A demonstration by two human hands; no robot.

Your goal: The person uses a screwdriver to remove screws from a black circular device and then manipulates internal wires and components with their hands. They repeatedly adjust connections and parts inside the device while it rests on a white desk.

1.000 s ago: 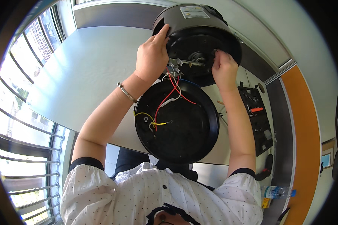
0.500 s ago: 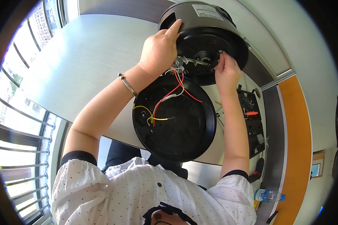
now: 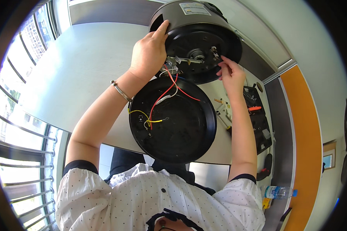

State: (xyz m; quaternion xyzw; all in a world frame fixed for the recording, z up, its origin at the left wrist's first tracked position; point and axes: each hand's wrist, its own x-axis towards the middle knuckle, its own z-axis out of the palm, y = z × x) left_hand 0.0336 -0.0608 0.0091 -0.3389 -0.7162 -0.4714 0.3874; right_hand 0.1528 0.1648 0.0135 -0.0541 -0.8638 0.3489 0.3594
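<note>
A grey rice cooker body point(image 3: 181, 19) lies tipped on its side at the far end of the table, its black underside point(image 3: 204, 40) turned toward me. My left hand point(image 3: 148, 54) grips its left edge, index finger stretched along the outer wall. My right hand point(image 3: 231, 73) is beside a small metal fitting point(image 3: 215, 53) on the underside, fingers apart; whether a fingertip touches it is unclear. A metal strip point(image 3: 191, 60) crosses near the central opening. Red and white wires point(image 3: 169, 90) run from the cooker to a round black bottom cover point(image 3: 173, 142), which also carries a yellow wire point(image 3: 156, 121).
To the right lies a black tool case point(image 3: 258, 127) with an orange-handled tool point(image 3: 254, 108). A screwdriver point(image 3: 224, 120) and small parts are near my right forearm. A water bottle point(image 3: 277, 192) is at lower right, a barred window point(image 3: 23, 146) at left.
The cooker and cover appear shifted slightly left in view. My right fingers have come away from the underside and spread, uncovering the metal fitting. My left hand keeps its hold.
</note>
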